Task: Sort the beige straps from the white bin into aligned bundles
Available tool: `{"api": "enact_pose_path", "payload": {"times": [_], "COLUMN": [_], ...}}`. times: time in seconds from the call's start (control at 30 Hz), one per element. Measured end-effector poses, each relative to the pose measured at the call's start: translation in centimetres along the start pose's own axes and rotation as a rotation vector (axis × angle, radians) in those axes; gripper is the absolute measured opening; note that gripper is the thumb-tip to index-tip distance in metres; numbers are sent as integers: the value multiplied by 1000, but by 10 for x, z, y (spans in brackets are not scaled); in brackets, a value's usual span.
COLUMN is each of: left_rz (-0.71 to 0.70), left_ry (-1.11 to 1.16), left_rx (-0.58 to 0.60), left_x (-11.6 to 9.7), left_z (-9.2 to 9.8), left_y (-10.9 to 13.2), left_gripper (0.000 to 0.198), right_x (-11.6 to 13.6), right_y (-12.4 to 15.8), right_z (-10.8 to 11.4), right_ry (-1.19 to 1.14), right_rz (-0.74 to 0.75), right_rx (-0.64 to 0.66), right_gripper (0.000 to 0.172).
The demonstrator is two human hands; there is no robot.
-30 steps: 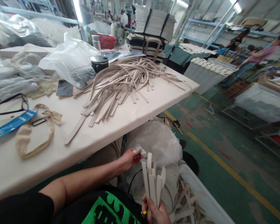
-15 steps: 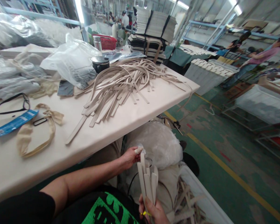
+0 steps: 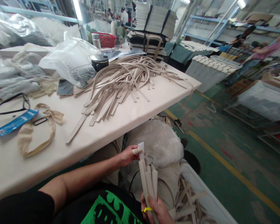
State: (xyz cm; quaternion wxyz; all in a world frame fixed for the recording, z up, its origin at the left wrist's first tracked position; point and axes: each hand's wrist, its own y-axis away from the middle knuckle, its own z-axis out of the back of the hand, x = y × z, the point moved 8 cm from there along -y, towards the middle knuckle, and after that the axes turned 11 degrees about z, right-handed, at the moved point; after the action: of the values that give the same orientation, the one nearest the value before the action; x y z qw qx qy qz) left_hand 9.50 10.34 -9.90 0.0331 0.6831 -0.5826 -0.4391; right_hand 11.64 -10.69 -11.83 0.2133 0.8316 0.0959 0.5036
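Note:
My right hand (image 3: pixel 157 209) is closed around a bundle of flat beige straps (image 3: pixel 149 183), whose ends point up and away from me. A yellow tie (image 3: pixel 147 209) shows at the fingers of that hand. Just above the strap ends, my left hand (image 3: pixel 130 155) pinches a small piece of clear plastic (image 3: pixel 141 147); one finger has a pale wrap. The plastic is at the tip of one strap, but whether it goes around it or lies against it I cannot tell. Below, on the right, more strap pieces (image 3: pixel 188 202) lie in a white bin (image 3: pixel 207 199).
A pale table (image 3: pixel 84 140) bears a heap of beige straps (image 3: pixel 121 81), a dark lidded mug (image 3: pixel 99 63), plastic bags (image 3: pixel 67 59), glasses (image 3: pixel 12 104) and a blue packet (image 3: pixel 15 123). A large clear plastic bag (image 3: pixel 158 143) sits beneath its edge. People (image 3: pixel 263 51) stand at the far right.
My left hand has shifted slightly left, and the clear plastic now stands more upright at the strap tip. My right hand and the bundle have moved slightly down and right.

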Motion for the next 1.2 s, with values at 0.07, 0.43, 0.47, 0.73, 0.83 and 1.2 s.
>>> {"api": "enact_pose_path", "payload": {"times": [0.07, 0.43, 0.47, 0.73, 0.83, 1.2], "left_rz": [-2, 229, 206, 0, -8, -20], "left_ry": [-43, -105, -98, 63, 81, -27], "left_rx": [9, 29, 4, -129, -142, -30], "left_x": [1, 63, 63, 22, 23, 33], "left_z": [0, -19, -19, -10, -10, -43], "left_y": [1, 7, 8, 17, 20, 24], "left_gripper": [52, 47, 48, 51, 52, 47], "right_x": [1, 35, 37, 53, 49, 109], "right_y": [-1, -12, -12, 33, 51, 18], "right_z": [0, 0, 3, 43, 55, 20], "right_ry": [1, 112, 165, 465, 483, 646], "right_rz": [2, 155, 157, 115, 14, 207], "right_rx": [5, -187, -235, -462, -554, -625], "right_gripper": [59, 54, 55, 53, 55, 56]}}
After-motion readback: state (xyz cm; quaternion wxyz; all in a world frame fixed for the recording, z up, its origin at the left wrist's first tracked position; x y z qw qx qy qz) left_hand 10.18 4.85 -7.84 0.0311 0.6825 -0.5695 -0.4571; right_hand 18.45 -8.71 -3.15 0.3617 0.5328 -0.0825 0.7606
